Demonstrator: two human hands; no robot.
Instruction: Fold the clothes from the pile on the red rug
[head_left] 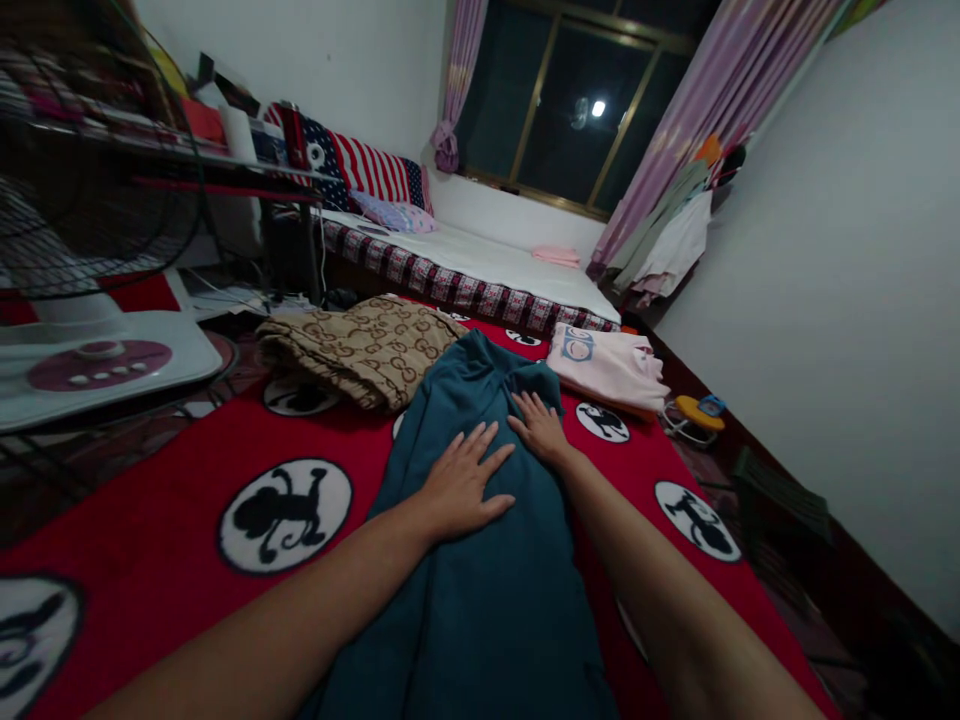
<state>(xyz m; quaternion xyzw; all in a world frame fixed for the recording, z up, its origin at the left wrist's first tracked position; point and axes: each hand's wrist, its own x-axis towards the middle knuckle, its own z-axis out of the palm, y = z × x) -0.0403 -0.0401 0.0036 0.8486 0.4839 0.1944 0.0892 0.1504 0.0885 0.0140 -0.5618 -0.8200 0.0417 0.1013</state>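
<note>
A teal garment [495,620] lies lengthwise on a red blanket [187,530] with round monkey prints. It looks like a pair of trousers, with its gathered end away from me. My left hand [466,482] rests flat on the middle of the cloth, fingers spread. Farther up, near the right edge of the gathered end, my right hand [538,428] also presses flat with its fingers apart. Left of the garment's far end is a tan patterned cloth [367,345], folded. Folded pale pink clothing [611,365] sits to its right.
A standing fan [97,350] is at the left, beside a cluttered desk [247,165]. A bed [480,255] stands below the window at the back. Clothes [679,235] hang by the right wall, with a yellow stool [699,412] below.
</note>
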